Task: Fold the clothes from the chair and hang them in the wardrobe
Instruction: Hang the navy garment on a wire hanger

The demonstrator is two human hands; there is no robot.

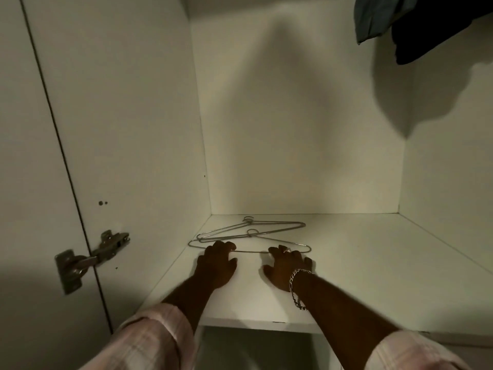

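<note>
Two wire hangers lie flat on the white wardrobe shelf, near its back left corner. The farther hanger lies just behind the nearer hanger, and they overlap. My left hand and my right hand are palm down on the shelf. Their fingertips curl over the nearer hanger's long bottom wire, the left near its left end and the right near its right end. A chain bracelet hangs on my right wrist. No clothes from the chair are in view.
A teal garment and a dark garment hang at the top right inside the wardrobe. The open door with its metal hinge stands at the left. A lower compartment opens below the shelf edge.
</note>
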